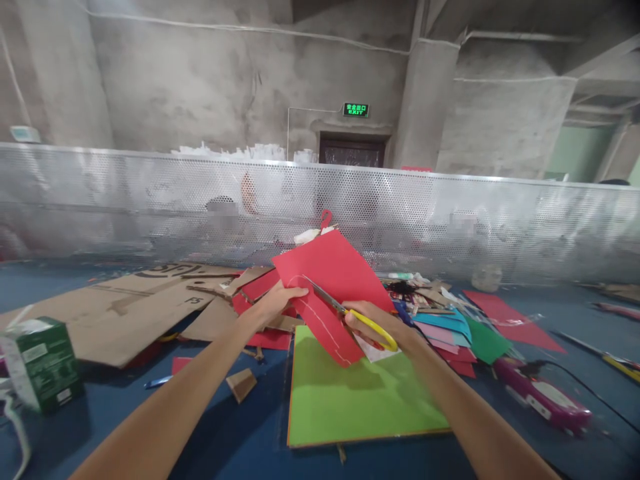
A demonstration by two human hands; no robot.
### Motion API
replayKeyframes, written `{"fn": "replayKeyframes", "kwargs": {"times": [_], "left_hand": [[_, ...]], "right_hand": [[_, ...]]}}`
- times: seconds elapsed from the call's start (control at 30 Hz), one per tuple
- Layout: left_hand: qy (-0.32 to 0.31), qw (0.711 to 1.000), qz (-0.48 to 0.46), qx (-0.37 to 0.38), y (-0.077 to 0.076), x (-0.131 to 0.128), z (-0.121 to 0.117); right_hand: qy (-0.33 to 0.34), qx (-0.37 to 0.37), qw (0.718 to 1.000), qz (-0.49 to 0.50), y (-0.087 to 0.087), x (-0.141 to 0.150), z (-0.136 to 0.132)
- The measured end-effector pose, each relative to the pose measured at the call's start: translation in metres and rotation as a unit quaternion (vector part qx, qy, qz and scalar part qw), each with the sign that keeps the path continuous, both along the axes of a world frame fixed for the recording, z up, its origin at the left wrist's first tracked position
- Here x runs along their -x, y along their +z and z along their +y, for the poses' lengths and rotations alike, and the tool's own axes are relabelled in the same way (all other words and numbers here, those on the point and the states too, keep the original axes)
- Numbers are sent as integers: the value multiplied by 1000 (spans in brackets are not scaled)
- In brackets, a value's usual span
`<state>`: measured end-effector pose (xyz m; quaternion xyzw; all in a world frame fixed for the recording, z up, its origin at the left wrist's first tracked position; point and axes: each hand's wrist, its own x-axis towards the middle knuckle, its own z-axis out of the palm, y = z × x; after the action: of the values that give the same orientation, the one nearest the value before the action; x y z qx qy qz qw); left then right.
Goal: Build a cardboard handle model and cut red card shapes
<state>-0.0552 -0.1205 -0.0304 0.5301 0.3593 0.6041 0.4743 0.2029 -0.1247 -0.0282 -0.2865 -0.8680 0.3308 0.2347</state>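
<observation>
My left hand [278,297] pinches the left edge of a red sheet of paper [340,267], its thumb lying on top. A pale drawn line runs down the sheet's lower left part. Yellow-handled scissors [373,327] are gripped in my right hand [373,319], with the blades lying across the red paper and pointing up and left toward my left thumb. Below the blades a cut separates the lower strip from the rest. Under both hands lies a light green sheet [360,407] on the table, and a whitish scrap shows beneath the red paper.
Flat cardboard [135,303] covers the left, near a green box [43,363]. Coloured paper sheets [450,333] and scraps pile up to the right. Further right are a red sheet [515,320], a purple power strip [543,397] with a cord, and a yellow-handled tool. A perforated metal screen [280,207] stands behind.
</observation>
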Motion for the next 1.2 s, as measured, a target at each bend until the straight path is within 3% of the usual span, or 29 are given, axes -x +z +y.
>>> {"fn": "replayKeyframes", "kwargs": {"times": [0.4, 0.53, 0.77, 1.0, 1.2], "left_hand": [[-28, 999, 31, 28, -2, 3, 3], [-16, 997, 49, -49, -2, 0, 8], [92, 982, 51, -155, -2, -6, 16], [106, 975, 111, -163, -2, 0, 17], [79, 975, 133, -160, 1, -2, 12]], "right_hand": [[-4, -3, 1000, 21, -5, 0, -1], [-15, -2, 999, 40, -7, 1, 4], [-43, -7, 998, 44, -13, 7, 6], [-50, -14, 998, 47, -15, 8, 5], [-35, -36, 998, 34, -11, 6, 5]]}}
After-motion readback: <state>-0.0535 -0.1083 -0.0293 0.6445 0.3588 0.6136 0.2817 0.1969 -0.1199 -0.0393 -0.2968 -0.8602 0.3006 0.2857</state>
